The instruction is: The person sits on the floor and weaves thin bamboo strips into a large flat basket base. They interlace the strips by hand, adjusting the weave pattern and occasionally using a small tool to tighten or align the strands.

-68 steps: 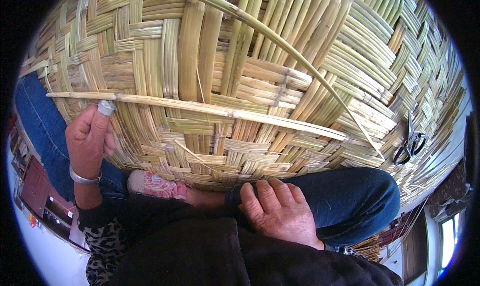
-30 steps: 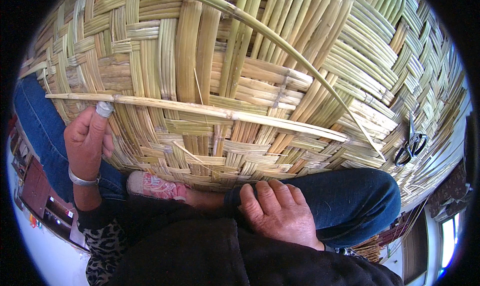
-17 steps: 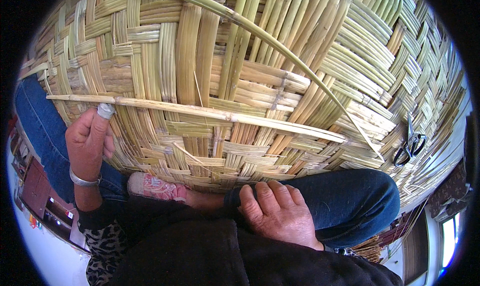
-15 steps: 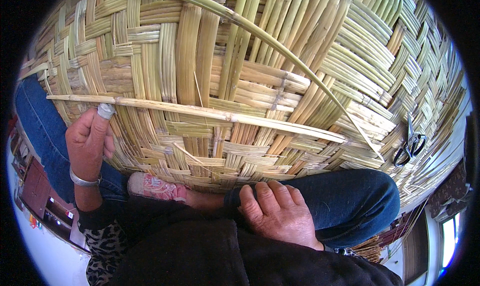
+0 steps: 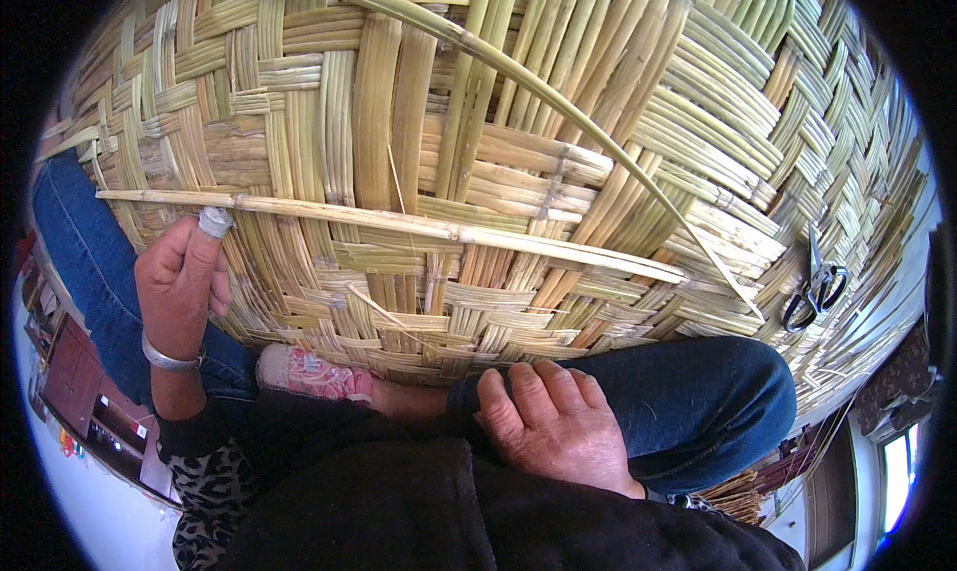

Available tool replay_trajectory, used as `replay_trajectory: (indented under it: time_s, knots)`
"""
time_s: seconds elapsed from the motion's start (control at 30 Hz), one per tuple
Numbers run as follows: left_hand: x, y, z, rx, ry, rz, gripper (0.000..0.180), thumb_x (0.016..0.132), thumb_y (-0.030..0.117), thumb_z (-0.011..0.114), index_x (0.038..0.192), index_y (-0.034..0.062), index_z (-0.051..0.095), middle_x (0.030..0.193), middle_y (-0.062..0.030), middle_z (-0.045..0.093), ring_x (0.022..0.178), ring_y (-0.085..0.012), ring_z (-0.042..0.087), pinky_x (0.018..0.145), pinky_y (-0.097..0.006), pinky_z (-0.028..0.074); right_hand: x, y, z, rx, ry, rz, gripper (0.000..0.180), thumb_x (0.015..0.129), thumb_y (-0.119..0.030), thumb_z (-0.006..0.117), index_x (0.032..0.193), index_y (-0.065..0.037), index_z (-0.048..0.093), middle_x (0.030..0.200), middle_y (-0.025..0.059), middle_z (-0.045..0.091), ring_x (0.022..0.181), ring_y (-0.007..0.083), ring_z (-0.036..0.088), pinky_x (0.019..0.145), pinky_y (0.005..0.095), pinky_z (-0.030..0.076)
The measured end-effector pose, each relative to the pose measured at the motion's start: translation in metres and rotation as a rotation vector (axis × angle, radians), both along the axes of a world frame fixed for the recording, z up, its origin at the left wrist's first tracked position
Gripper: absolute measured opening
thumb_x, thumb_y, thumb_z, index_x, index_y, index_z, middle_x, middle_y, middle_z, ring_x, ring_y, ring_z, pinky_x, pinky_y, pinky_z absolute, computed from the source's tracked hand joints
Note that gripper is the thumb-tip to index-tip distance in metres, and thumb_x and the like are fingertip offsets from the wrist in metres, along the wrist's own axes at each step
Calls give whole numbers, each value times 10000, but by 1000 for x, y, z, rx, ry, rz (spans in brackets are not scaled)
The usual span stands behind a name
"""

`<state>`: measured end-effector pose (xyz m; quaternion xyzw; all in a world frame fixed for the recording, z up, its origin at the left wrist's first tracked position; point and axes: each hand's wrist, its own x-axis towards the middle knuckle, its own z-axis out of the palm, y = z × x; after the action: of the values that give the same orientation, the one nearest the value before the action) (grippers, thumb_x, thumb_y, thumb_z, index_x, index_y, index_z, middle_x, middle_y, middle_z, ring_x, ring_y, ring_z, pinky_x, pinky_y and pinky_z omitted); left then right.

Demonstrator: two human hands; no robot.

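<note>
A large mat woven of split reed strips (image 5: 389, 112) spreads before me. Across its near part lies a long pale reed stalk (image 5: 419, 224). My left hand (image 5: 179, 272) is closed at the stalk's left part, fingers curled in and thumb pointing up. Grey tape (image 5: 214, 222) wraps the thumb tip, which lies just under the stalk. Whether anything sits inside the curled fingers is hidden. My right hand (image 5: 558, 421) rests palm down on my bent right leg (image 5: 698, 401), fingers stretched out and holding nothing.
A greenish reed stalk (image 5: 558, 97) arcs over the mat from upper left to lower right. Black-handled scissors (image 5: 817, 290) lie on the mat at the right. My pink patterned shoe (image 5: 314, 374) is by the near edge. Loose strip ends (image 5: 867, 312) stick out at far right.
My left hand has shifted very slightly to the right. The stalks, the scissors and my right hand show hardly any change.
</note>
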<state>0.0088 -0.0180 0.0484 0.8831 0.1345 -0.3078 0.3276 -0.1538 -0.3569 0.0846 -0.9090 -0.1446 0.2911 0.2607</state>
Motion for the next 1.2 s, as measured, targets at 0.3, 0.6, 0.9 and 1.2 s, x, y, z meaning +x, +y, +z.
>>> replay_trajectory:
  time_s: [0.3,0.6,0.9,1.2]
  knots:
    - [0,2,-1,2,4,1,394,1093,303,627,774,74,604,575,14,574,446,-36,505,398,-205,359,-1,-1,-2,6,10,4,375,915,-222,618,1264,-86,633,1100,92,667,1051,263,659,837,392,537]
    - [-1,7,-2,-5,-9,-47,412,1100,356,604,792,83,598,562,19,556,411,-51,480,387,-222,329,-1,-1,-2,-4,-1,9,381,911,-225,622,1264,-82,632,1082,88,669,1039,255,661,832,385,530]
    - [-1,2,1,20,1,9,408,1092,311,629,762,74,600,553,16,559,437,-36,490,403,-204,349,-2,-1,-2,-12,-7,19,383,911,-228,622,1267,-87,630,1086,82,663,1045,252,658,836,384,529]
    - [0,1,1,19,12,11,405,1094,306,628,762,74,607,557,15,563,438,-34,489,400,-203,346,-1,-1,-2,-12,7,14,388,913,-230,624,1274,-89,627,1100,79,663,1053,254,659,839,386,533]
